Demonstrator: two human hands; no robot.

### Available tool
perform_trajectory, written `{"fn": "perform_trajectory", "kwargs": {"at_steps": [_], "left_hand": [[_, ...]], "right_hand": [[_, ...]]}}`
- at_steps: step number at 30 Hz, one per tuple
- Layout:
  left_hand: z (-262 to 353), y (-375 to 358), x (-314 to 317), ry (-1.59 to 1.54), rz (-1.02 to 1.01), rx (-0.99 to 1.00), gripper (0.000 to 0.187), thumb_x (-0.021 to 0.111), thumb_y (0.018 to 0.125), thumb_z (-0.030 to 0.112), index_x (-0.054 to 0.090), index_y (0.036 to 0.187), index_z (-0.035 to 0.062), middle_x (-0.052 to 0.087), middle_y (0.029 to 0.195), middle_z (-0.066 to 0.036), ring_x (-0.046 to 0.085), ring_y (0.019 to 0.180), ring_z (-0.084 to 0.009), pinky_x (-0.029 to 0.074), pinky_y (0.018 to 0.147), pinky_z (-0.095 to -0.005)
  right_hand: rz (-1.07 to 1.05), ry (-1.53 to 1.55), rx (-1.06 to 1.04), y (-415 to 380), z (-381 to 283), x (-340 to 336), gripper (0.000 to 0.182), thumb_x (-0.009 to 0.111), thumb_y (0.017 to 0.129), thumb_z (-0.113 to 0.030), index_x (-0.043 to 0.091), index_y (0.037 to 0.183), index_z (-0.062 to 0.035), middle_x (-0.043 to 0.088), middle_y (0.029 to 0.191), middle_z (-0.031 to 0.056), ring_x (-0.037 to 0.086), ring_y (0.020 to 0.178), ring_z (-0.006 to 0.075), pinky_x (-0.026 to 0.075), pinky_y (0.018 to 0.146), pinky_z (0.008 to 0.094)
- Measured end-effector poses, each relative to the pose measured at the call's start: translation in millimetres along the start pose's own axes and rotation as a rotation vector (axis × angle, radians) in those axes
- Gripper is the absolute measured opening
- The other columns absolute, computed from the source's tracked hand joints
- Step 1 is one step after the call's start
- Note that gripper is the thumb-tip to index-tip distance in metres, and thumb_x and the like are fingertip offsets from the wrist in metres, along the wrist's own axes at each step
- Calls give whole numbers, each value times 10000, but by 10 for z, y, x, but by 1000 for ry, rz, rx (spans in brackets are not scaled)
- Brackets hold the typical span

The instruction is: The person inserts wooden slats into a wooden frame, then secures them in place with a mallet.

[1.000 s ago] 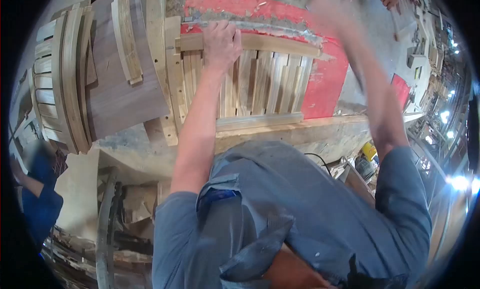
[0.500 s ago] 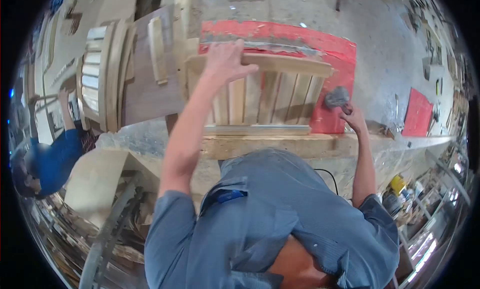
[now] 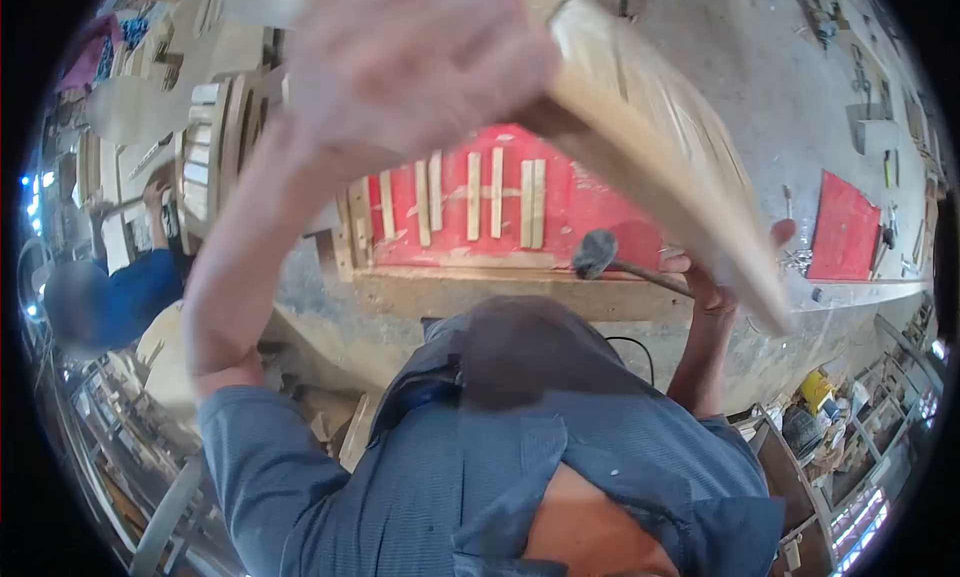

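The workbench [image 3: 500, 297] runs across the middle of the frame, its grey, scuffed edge just above the person's blue shirt. On it, in the centre, lies a red board [image 3: 590, 202] with a row of short wooden slats [image 3: 473, 195] lying upright side by side on its left half. A second, smaller red panel [image 3: 843, 227] lies on the floor at the right edge.

The curved wooden slatted frame [image 3: 660, 147] fills the upper right, blurred, lifted above the bench and sloping from the top centre down toward the right. The left hand [image 3: 410, 62] is close to the camera at the top centre, fingers wrapped tight around the frame's upper end. The right hand [image 3: 715, 277] sits at centre right just below the frame's lower end, clenched around the handle of a hammer [image 3: 597, 254] whose dark head points left over the red board's lower edge.

At the left edge another person in a blue top [image 3: 120, 297] works beside stacked curved wooden parts [image 3: 205, 157].
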State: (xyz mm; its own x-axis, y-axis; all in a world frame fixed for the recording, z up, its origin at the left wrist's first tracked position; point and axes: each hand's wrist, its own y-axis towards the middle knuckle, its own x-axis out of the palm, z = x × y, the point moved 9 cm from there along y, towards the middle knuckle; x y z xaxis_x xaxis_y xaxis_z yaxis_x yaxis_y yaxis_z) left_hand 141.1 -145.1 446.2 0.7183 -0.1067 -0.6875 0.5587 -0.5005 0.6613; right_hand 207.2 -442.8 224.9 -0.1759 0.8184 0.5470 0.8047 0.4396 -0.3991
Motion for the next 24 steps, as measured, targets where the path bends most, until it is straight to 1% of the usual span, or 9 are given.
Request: {"fn": "perform_trajectory", "kwargs": {"at_steps": [2,5,9,13,16,19,21,22,24], "left_hand": [[300,-112,326,-15,127,106,138,687,722,285,611,802,202,618,794,49,608,790,-146,468,794,-386],[470,-397,873,2,-38,-53,338,755,768,201,679,1085,111,656,1040,-78,630,1018,-226,406,1009,-479],[216,-2648,1209,-262,-260,-1318,725,782,815,354,515,1425,69,520,1357,-235,521,1239,-410,385,1080,-512],[734,-4194,651,-254,-401,-1616,713,777,846,343,510,1401,-16,490,1424,-274,474,1323,-422,362,1137,-486],[491,-4961,52,-42,-328,-1715,743,770,853,362,492,1407,-48,483,1432,-283,464,1336,-418,365,1133,-486],[-184,-5831,-903,282,40,-1849,821,764,842,425,450,1425,-61,465,1434,-297,447,1337,-434,352,1128,-515],[-539,-6577,-1389,499,-147,-1790,868,739,845,491,426,1440,-58,438,1459,-312,415,1371,-431,335,1139,-520],[-669,-6834,-1605,554,-226,-1807,902,723,837,540,425,1447,-53,445,1449,-325,415,1372,-438,334,1140,-524],[-972,-7142,-2006,596,-280,-1958,972,693,820,628,428,1444,-69,462,1430,-347,422,1371,-449,336,1141,-526]], "right_hand": [[96,-351,-453,-3,-321,-918,695,509,982,-577,545,1312,34,653,1051,157,650,921,260,536,846,391],[38,-488,-758,46,-591,-1478,186,602,904,-200,620,985,-34,594,840,16,584,755,153,509,742,335],[599,-340,-680,479,-586,-1422,179,601,918,-116,622,1017,31,595,889,73,602,905,188,494,865,374],[396,-230,-537,1917,-441,-1545,323,622,944,-195,579,1143,56,627,1031,146,627,995,245,513,921,410],[236,217,149,2877,383,-1342,393,617,993,-321,622,1103,57,674,1063,192,656,1052,299,537,928,445],[172,-622,-85,2879,1175,-1090,476,638,977,-354,594,1261,26,673,1136,184,647,1059,323,519,936,433],[186,-1499,-239,2190,1630,-361,613,710,921,-407,558,1321,31,659,1181,200,651,1055,318,508,930,418],[-11,-1282,-360,1572,1905,388,769,731,892,-460,475,1422,36,675,1173,200,578,1206,347,451,1021,491],[275,-1634,-362,1033,2610,292,976,758,830,-543,342,1515,14,542,1347,263,360,1374,415,287,1125,574]]}}
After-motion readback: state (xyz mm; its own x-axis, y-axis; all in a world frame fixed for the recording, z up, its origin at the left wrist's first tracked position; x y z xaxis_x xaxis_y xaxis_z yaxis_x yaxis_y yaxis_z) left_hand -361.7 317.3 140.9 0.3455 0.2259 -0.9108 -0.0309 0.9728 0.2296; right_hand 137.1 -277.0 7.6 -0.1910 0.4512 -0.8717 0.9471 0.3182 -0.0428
